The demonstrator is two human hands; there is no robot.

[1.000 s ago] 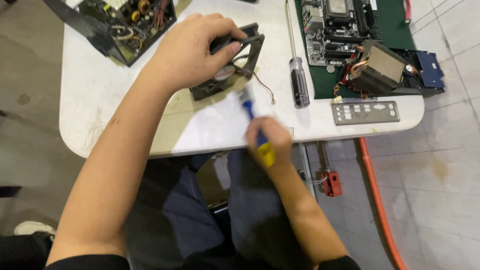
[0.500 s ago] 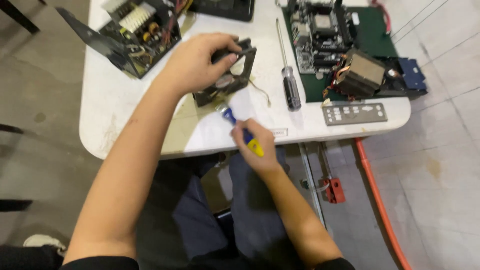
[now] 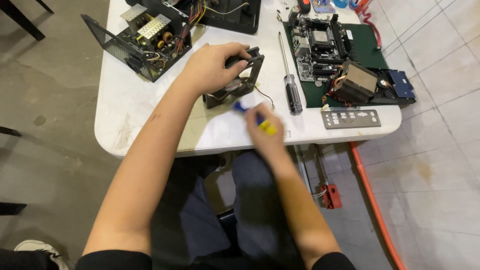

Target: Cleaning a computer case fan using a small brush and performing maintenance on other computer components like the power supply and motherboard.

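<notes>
White table (image 3: 130, 107) stands on a grey concrete floor (image 3: 45, 90), with pale tiles on the right side, and we sit at its near edge with our knees under it. Our left hand (image 3: 212, 67) is closed over the top of a black fan (image 3: 240, 80), which stands tilted on the table near the middle; its thin wires run out to the right across the surface. Our right hand (image 3: 265, 132) is closed around a small screwdriver with a blue and yellow handle (image 3: 257, 119), just beside the lower corner of the fan. This hand is blurred, so we cannot tell if the tip touches the fan.

To the right of the fan lies a long screwdriver with a black handle (image 3: 290, 85), apart from both hands. Further right we see a green mat (image 3: 367, 50) with a motherboard (image 3: 320, 45) on it and a metal heatsink (image 3: 355, 82) at its near edge. A grey metal plate with cut-outs (image 3: 351, 119) lies near the table edge. At the far left of the table sits an open power supply (image 3: 137, 42), with coloured cables going toward a black case (image 3: 225, 15) behind it. An orange hose (image 3: 372, 195) runs along the floor on the right.
</notes>
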